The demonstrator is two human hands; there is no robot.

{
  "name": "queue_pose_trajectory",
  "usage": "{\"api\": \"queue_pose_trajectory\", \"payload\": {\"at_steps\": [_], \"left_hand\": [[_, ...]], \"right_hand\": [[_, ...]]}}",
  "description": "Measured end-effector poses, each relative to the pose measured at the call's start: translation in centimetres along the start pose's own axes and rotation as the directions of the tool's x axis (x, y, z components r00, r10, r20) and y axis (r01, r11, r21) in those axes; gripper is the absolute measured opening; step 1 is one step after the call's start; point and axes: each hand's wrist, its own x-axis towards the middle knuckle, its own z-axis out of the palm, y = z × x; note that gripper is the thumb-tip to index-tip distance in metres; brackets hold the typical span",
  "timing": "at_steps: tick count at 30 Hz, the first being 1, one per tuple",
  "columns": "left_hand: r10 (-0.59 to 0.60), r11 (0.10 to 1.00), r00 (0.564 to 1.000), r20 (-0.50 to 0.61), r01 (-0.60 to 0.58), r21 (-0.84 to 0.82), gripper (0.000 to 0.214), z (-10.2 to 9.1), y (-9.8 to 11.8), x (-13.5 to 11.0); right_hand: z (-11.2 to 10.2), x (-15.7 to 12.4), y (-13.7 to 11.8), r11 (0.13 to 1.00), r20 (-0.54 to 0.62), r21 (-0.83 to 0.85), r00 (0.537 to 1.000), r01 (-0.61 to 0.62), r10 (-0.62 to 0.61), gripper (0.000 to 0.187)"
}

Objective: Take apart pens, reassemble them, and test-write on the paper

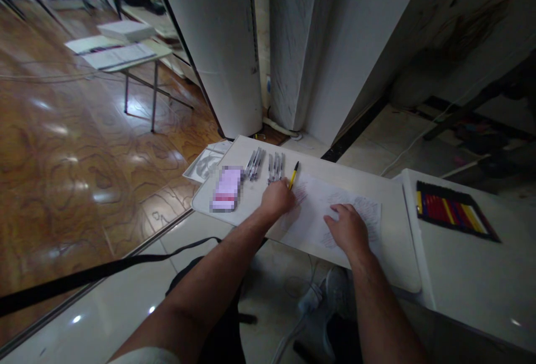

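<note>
My left hand is closed around a yellow and black pen, whose tip rests on a sheet of paper with reddish scribbled patterns. My right hand lies flat on the same sheet, fingers spread, pressing it down. The sheet lies on a small white table in front of me.
Two groups of several dark pens lie at the table's far edge beside a blurred pinkish packet. A case of coloured pencils sits on a second white table at right. White pillars stand behind; a folding table with papers stands far left.
</note>
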Motion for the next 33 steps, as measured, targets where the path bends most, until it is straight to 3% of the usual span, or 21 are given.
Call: {"api": "queue_pose_trajectory", "payload": {"at_steps": [12, 16, 21, 28, 33], "left_hand": [[-0.011, 1.000, 0.999, -0.030, 0.011, -0.002, 0.038, -0.3, -0.1, -0.3], [0.002, 0.997, 0.999, -0.043, -0.005, -0.071, 0.042, 0.0, 0.2, -0.5], [0.031, 0.983, 0.997, -0.067, -0.042, -0.178, 0.029, 0.1, 0.9, -1.1], [0.113, 0.926, 0.989, -0.098, -0.141, -0.350, 0.019, 0.9, 2.1, -3.3], [0.239, 0.885, 0.967, -0.090, -0.255, -0.389, 0.016, 1.9, 2.6, -5.2]], "right_hand": [[0.2, -0.1, 0.0, 1.000, -0.020, 0.009, 0.999, 0.027, -0.027, 0.036], [0.5, 0.1, 0.1, 0.999, -0.028, 0.000, 0.999, 0.044, -0.044, 0.036], [0.6, 0.5, 0.4, 0.997, -0.034, 0.031, 0.997, 0.068, -0.067, 0.036], [-0.8, 0.7, 0.0, 0.937, -0.169, 0.350, 0.985, 0.020, 0.043, 0.033], [-1.5, 0.6, -0.3, 0.746, -0.148, 0.663, 0.966, -0.061, 0.211, 0.039]]}}
